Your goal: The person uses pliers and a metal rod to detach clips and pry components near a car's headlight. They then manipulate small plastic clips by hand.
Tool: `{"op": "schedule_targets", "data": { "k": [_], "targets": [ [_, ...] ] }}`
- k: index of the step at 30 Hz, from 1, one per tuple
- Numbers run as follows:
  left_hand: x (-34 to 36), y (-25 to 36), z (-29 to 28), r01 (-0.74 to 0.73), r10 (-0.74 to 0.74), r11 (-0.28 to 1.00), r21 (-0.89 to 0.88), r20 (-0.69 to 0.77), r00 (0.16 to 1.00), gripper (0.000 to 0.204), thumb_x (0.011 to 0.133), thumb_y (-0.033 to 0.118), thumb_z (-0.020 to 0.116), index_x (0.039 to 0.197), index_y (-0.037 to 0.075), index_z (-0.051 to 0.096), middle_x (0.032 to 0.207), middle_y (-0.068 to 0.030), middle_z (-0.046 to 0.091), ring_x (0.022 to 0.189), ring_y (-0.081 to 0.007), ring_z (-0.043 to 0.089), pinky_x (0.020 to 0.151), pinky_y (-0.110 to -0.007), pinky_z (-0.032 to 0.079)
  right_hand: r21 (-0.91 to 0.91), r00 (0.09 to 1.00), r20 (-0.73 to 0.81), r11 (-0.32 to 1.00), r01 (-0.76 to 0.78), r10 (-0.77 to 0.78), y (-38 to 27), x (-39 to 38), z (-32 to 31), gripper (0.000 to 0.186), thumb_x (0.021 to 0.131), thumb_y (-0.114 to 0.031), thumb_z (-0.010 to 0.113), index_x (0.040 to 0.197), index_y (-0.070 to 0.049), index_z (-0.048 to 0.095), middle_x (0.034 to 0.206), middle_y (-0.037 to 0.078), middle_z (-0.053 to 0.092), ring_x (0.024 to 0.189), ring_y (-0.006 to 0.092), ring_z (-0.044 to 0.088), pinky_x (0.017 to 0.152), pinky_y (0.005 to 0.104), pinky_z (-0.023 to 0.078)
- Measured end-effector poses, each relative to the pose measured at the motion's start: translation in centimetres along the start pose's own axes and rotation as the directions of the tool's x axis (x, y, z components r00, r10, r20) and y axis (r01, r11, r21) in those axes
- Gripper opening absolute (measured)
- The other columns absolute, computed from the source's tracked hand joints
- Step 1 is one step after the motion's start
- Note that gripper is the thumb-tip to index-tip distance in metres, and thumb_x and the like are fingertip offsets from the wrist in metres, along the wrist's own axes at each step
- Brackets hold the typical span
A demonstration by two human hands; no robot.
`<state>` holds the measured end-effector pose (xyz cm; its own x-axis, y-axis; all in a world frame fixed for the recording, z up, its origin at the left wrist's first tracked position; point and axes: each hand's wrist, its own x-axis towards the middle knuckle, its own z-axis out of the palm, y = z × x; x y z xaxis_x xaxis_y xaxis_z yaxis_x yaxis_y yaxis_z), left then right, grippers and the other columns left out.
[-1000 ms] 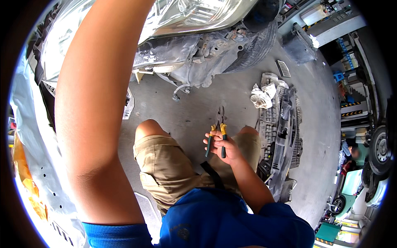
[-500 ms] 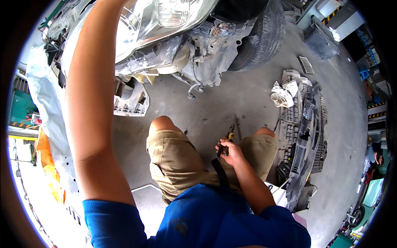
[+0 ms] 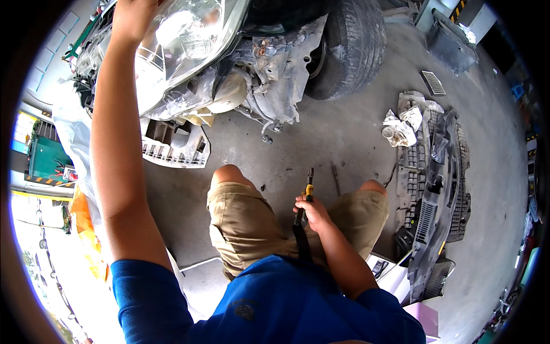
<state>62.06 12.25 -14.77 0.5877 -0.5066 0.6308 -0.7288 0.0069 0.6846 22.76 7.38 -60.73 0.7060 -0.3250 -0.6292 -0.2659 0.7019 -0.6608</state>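
My left arm stretches up to the car's front end, and my left hand (image 3: 135, 22) is at the inner edge of the clear headlight (image 3: 197, 43). The upper picture edge cuts off its fingers, so their grip is hidden. Low between my knees, my right hand (image 3: 315, 215) is closed around pliers (image 3: 309, 189) with yellow and black handles. The jaws point away from me, toward the car. A dark strap (image 3: 302, 243) hangs below that hand, against my shorts.
Beyond my knees stand the exposed fender area and a tire (image 3: 358, 51). Removed dark plastic trim (image 3: 427, 212) lies on the floor at right, with a crumpled white cloth (image 3: 401, 127) on it. A thin rod (image 3: 336, 179) lies ahead of my right knee. At back right stands a grey bin (image 3: 450, 46).
My view has shifted, and my left hand now shows at the top edge where only the forearm did. In my right hand, the pliers' handles have come closer together and the jaws point straighter ahead.
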Motion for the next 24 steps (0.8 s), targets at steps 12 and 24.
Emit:
{"op": "schedule_targets", "data": {
  "k": [12, 24],
  "targets": [
    [0.0, -0.6, -0.6, 0.025, -0.016, 0.974, 0.225, -0.041, 0.999, 0.023, 0.096, 0.021, 0.06, 0.086, 0.003, 0.07, 0.068, 0.0056, 0.058, 0.061, -0.0041, 0.046, 0.057, -0.022, 0.036, 0.098, 0.987, 0.016, 0.982, -0.163, 0.162, -1.5, -0.8, -0.3, 0.02, 0.084, -0.02, 0.069, 0.1, -0.011, 0.062, 0.092, 0.001, 0.06, 0.082, 0.0178, 0.066, 0.068, 0.0344, 0.052],
    [0.2, -0.7, -0.2, -0.012, 0.029, 0.978, 0.206, -0.078, 0.997, 0.021, 0.094, 0.018, 0.06, 0.089, 0.001, 0.072, 0.075, 0.0023, 0.065, 0.067, -0.0053, 0.052, 0.062, -0.022, 0.042, 0.195, 0.991, 0.011, 0.972, -0.13, 0.13, -2.0, -0.2, -1.4, 0.025, 0.08, -0.012, 0.069, 0.103, -0.014, 0.059, 0.097, 0.0, 0.058, 0.087, 0.0214, 0.065, 0.075, 0.0388, 0.051]
  ]
}}
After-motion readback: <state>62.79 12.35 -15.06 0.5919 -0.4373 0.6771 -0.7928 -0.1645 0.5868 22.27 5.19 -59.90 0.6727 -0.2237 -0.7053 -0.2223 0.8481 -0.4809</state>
